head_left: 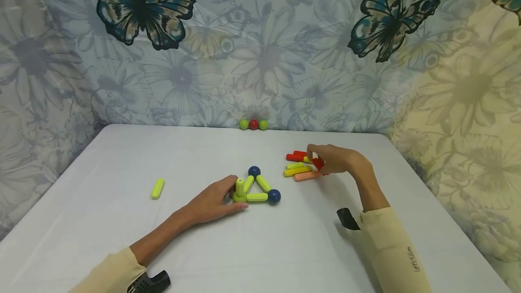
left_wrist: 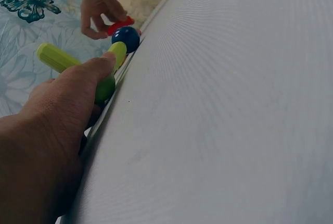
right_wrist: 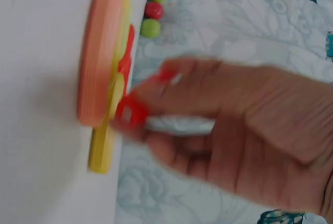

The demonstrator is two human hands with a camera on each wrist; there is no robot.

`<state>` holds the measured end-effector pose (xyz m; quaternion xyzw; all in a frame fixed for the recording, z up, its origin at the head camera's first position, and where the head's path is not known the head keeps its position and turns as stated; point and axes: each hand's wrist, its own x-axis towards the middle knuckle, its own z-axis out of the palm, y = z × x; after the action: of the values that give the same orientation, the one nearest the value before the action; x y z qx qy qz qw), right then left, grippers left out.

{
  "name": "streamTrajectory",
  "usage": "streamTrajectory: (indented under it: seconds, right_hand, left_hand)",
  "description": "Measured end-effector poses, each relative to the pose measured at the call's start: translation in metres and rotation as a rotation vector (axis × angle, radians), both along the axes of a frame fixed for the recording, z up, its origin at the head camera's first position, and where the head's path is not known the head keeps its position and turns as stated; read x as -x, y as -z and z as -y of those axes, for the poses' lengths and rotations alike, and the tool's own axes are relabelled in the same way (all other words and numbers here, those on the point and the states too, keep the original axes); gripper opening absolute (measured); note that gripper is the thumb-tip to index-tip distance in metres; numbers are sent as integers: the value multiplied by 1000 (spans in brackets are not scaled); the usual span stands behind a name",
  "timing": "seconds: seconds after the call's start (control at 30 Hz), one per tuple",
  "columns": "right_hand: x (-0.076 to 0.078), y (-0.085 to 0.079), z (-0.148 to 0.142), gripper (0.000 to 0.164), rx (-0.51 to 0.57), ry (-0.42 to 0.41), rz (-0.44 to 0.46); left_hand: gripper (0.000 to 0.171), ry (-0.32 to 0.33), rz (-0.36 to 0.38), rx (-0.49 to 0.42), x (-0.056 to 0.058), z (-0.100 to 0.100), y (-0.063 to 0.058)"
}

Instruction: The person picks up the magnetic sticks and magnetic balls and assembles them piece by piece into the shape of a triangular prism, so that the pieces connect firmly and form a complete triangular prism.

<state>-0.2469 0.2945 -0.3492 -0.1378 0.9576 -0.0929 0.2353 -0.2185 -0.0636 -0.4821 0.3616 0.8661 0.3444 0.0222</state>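
Note:
My left hand (head_left: 211, 200) grips the near-left corner of a triangle built from green magnetic sticks (head_left: 257, 197) and balls. Its thumb and fingers lie about a green ball (head_left: 238, 198), from which one green stick (head_left: 239, 185) stands upright. Blue balls (head_left: 274, 196) form the other two corners. To the right, my right hand (head_left: 335, 158) pinches a red stick (right_wrist: 131, 112) between thumb and fingers, just above a group of loose sticks. The group has red sticks (head_left: 295, 158), yellow sticks (head_left: 297, 172), a green stick (head_left: 295, 165) and an orange stick (head_left: 307, 176).
A single green stick (head_left: 157, 189) lies on the white table (head_left: 101, 220) at the left. Two green balls and a red ball (head_left: 253, 125) sit in a row at the back edge. Behind the table hangs a butterfly-patterned cloth (head_left: 183, 76).

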Motion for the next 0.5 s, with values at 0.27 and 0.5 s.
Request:
streamTrajectory:
  seconds: [0.27,0.5]
  right_hand:
    - [4,-7,25,35,334,-223,-158]
    - [-1,-15,48,24,511,-382,-126]
  left_hand:
    - [38,-1,0,-16,0,-1,1]
    - [38,-6,5,-18,2,-1,1]
